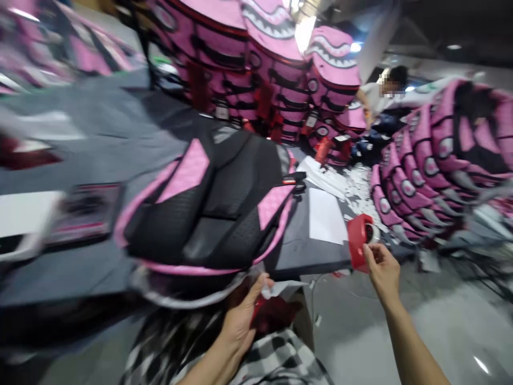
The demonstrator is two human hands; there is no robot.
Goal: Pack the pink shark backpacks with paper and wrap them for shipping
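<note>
Left hand [239,321] by backpack [226,187]; right hand [383,267] gripping dispenser [356,246], apparently tape [375,234] inside.

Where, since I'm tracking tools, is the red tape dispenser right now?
In the head view, the red tape dispenser is right of centre, at the fingertips of the right hand, just right of the white sheet.

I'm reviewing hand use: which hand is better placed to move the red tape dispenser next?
Probably the right hand: it touches the red tape dispenser, while the left hand is farther off, at translucent plastic by the lower edge of the backpack.
</note>
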